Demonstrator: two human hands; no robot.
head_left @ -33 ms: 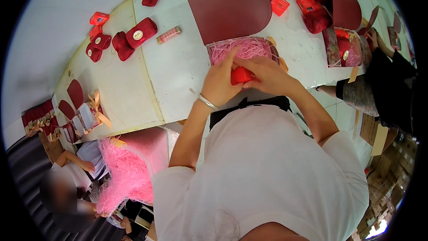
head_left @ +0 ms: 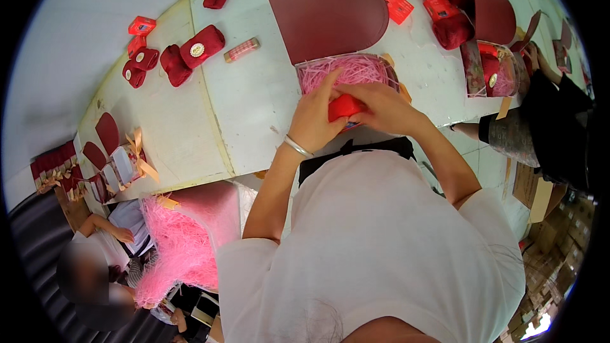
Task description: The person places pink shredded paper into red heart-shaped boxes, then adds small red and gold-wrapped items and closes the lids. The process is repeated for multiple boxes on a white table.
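Between my two hands is a small red box (head_left: 344, 107), held at the near edge of an open gift box. My left hand (head_left: 314, 114) wraps its left side, a silver bangle on that wrist. My right hand (head_left: 386, 107) grips it from the right, fingers curled over the top. Pink shredded paper (head_left: 321, 70) fills the gift box, and its rounded dark red lid (head_left: 330, 16) lies folded back on the table. My hands cover the gift box's front.
Rolled dark red towels (head_left: 202, 44) and a slim patterned box (head_left: 241, 50) lie to the left. More red boxes (head_left: 396, 5) and towels sit at the back right. A co-worker (head_left: 553, 108) stands at right by another gift box; a bag of pink shreds (head_left: 184, 241) is lower left.
The small red box has tipped slightly between my fingers, showing more of its lower edge. Everything else looks almost unchanged.
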